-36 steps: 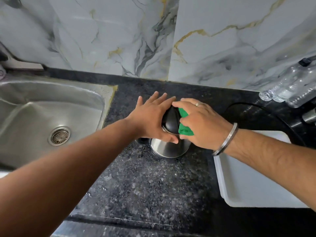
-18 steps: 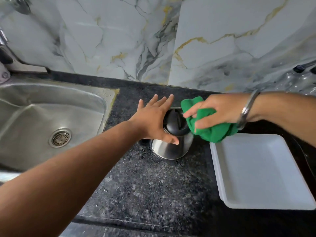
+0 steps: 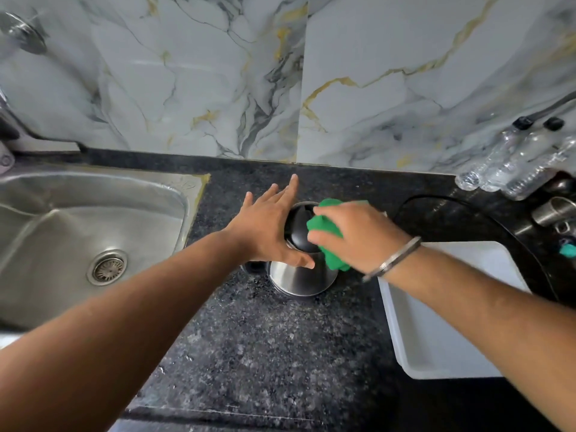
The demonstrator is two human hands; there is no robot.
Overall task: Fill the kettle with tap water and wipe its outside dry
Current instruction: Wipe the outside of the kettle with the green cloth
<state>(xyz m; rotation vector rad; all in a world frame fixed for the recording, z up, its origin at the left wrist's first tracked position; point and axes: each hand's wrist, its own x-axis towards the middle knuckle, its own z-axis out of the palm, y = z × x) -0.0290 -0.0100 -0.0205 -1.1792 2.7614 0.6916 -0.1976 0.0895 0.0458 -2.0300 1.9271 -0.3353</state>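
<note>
A steel kettle (image 3: 299,277) with a black lid stands upright on the dark granite counter (image 3: 265,353), right of the sink. My left hand (image 3: 268,226) lies flat against the kettle's left side and lid, fingers spread and straight, thumb across the front. My right hand (image 3: 361,235) is closed on a bunched green cloth (image 3: 327,238), which presses on the lid and upper right side of the kettle. The kettle's handle and spout are hidden under my hands.
A steel sink (image 3: 93,232) with a round drain lies at the left. A white tray (image 3: 442,332) sits right of the kettle. Clear plastic bottles (image 3: 517,163) lean on the marble wall at the right, with a black cable (image 3: 467,210) and metal items beside them.
My right hand, lifted off to the right with the cloth half a second ago, has come back down onto the kettle's lid and right side. My left hand stays in place.
</note>
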